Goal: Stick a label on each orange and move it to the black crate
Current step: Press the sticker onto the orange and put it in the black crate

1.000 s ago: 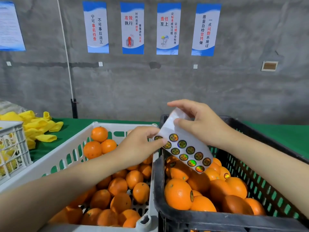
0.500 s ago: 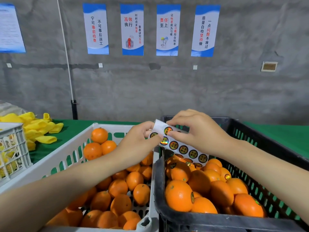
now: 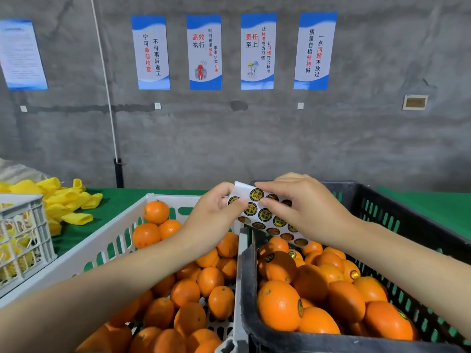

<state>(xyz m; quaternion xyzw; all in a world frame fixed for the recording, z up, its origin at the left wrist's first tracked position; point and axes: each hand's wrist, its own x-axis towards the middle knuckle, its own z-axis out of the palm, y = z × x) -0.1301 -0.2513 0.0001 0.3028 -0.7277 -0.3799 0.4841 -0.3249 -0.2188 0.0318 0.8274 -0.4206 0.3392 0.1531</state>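
Observation:
A white sheet of round gold-and-black labels [image 3: 265, 215] hangs above the gap between two crates. My left hand [image 3: 212, 215] pinches its left end. My right hand [image 3: 303, 207] holds the sheet from the right, thumb and fingertips pressed on the labels. The black crate [image 3: 244, 289] on the right holds several oranges [image 3: 279, 304], some with labels on them. The white crate [image 3: 102, 238] on the left holds several unlabelled oranges [image 3: 190, 294].
A green cloth [image 3: 433, 207] covers the table. Yellow foam nets [image 3: 63, 200] lie at the far left beside a small white basket [image 3: 23, 240] of more nets. A grey wall with posters [image 3: 204, 52] stands behind.
Both hands brought the label sheet lower and flatter, closer over the crates. My right fingers shifted from the sheet's top edge onto the labels.

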